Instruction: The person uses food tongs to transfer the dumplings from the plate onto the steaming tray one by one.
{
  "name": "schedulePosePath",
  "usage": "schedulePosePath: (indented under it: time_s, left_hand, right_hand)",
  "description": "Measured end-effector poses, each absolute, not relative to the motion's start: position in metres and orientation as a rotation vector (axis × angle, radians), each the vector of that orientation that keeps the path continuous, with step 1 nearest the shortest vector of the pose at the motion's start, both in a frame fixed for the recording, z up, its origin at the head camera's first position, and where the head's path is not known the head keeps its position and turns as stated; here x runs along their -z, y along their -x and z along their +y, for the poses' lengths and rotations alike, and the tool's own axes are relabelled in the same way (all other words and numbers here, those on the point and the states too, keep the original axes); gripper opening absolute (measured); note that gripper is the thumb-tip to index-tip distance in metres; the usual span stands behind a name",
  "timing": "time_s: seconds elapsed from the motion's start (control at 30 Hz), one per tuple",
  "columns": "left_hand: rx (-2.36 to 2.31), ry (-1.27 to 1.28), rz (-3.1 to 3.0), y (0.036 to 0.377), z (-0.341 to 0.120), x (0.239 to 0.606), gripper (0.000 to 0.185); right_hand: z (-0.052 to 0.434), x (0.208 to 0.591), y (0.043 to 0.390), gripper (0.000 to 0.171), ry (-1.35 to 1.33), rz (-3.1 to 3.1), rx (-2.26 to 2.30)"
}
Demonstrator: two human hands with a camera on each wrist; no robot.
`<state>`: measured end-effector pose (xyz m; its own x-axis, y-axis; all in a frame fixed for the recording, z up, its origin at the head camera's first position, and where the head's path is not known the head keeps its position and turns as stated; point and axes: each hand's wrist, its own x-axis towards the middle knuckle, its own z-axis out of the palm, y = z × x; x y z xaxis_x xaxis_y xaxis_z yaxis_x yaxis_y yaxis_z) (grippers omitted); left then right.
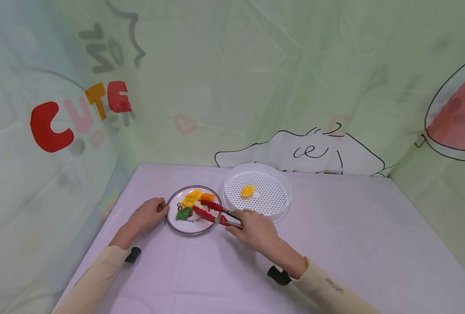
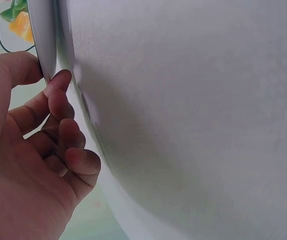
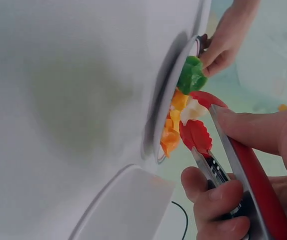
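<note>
On plate (image 1: 173, 220) | red tongs (image 1: 210, 213) over green, yellow, orange pieces (image 1: 195, 198)

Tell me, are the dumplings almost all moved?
Not yet. One yellow piece lies in the white tray. The right hand holds red tongs over the plate, tips around a pale piece there. The left hand steadies the rim. Yellow, orange and green pieces remain on the plate.

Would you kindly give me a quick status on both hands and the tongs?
Left hand pinches plate rim. Right hand grips red tongs, tips open over dumplings. Nothing blocks them.
</note>
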<state>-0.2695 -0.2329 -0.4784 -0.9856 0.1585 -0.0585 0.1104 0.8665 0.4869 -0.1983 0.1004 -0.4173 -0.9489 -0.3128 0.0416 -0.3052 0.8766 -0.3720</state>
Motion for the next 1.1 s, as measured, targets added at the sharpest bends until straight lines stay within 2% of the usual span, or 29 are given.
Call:
schedulePosePath:
  time_s: [0.2,0.63,0.87,1.1]
  left_hand:
    - [-0.776,-0.205,2.933,0.269,-0.232,0.477,0.017]
    - [-0.767,-0.175,2.915,0.269,-0.231,0.477,0.019]
    - [-0.749,-0.136,2.894,0.27,-0.23,0.478,0.02]
    - [-0.744,-0.132,2.899,0.27,-0.23,0.478,0.019]
  right_hand:
    - [0.115,0.407,0.202,0.043,0.462,3.062,0.639]
    - [0.191,0.395,0.227,0.062,0.17,3.05,0.69]
    - [0.227,0.404,0.234,0.052,0.063,3.022,0.66]
    - [0.236,0.406,0.235,0.043,0.049,2.981,0.592]
